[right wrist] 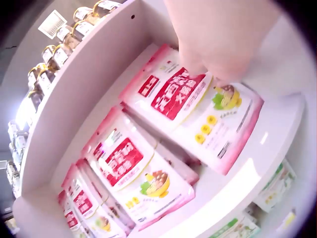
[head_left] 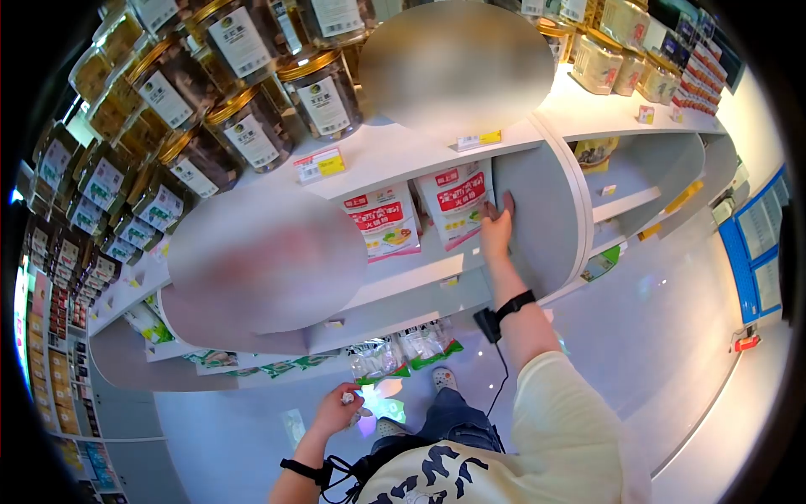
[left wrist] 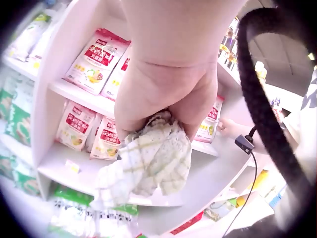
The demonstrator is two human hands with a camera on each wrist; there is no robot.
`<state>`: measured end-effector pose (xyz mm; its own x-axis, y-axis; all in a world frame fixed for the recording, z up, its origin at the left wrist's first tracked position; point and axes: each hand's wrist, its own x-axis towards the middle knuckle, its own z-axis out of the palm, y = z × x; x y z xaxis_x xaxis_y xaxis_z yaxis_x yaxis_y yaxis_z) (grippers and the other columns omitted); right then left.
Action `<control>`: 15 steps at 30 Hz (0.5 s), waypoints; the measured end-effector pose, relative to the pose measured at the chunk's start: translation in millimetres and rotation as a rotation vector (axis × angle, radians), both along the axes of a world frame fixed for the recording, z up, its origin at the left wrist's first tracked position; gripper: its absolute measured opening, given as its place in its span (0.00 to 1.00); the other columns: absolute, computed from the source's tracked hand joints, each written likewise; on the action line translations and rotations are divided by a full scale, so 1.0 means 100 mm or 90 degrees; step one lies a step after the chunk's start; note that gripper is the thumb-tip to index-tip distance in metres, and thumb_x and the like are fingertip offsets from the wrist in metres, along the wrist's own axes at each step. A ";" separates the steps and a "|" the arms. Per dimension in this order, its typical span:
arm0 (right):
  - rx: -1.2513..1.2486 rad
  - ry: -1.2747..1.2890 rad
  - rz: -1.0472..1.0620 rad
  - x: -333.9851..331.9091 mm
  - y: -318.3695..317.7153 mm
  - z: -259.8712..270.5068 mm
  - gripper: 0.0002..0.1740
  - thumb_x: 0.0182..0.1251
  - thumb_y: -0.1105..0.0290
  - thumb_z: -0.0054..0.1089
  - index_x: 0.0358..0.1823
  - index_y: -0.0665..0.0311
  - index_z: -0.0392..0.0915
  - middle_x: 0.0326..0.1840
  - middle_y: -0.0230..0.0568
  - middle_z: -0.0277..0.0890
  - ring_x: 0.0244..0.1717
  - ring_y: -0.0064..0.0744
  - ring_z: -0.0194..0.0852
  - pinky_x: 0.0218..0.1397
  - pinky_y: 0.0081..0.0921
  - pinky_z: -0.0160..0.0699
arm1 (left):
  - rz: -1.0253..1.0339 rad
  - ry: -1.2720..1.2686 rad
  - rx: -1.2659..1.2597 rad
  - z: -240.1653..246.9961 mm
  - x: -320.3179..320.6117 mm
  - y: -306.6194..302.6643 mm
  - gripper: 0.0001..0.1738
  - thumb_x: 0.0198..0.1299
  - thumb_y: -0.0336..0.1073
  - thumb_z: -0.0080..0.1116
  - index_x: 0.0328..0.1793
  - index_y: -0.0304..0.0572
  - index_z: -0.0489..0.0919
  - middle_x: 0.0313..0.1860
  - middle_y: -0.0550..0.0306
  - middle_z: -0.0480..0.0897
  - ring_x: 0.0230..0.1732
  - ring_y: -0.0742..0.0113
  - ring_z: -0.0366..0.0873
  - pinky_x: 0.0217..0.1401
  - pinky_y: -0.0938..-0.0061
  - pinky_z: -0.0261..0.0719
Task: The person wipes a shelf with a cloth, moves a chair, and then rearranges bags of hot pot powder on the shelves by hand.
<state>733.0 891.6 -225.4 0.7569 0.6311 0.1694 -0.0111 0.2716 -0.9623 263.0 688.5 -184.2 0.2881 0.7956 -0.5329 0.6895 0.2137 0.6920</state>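
In the head view my left hand [head_left: 337,409] hangs low in front of the shelves. It grips a crumpled pale checked cloth [left wrist: 153,158], whose loose folds hang below the fingers in the left wrist view. My right hand [head_left: 497,233] reaches into the upper compartment, touching the right side of a white and red food packet [head_left: 457,202]. From the right wrist, its fingers [right wrist: 228,72] overlap the upper part of that packet's front; I cannot tell whether they pinch it. Another matching packet [head_left: 386,223] stands to the left.
White curved shelving [head_left: 537,181] surrounds the packets, with a price tag [head_left: 479,140] on its top edge. Gold-lidded jars [head_left: 323,92] stand in stacks above. Clear and green packets [head_left: 378,357] lie on the lowest shelf. Two patches of the head view are blurred.
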 end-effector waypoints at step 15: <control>-0.380 -0.170 -0.134 -0.89 0.28 -0.43 0.69 0.49 0.55 0.78 0.80 0.68 0.32 0.77 0.79 0.36 0.77 0.72 0.42 0.77 0.49 0.53 | -0.097 0.008 0.101 0.02 0.23 0.53 0.18 0.61 0.38 0.65 0.55 0.42 0.79 0.38 0.54 0.85 0.40 0.62 0.83 0.45 0.69 0.80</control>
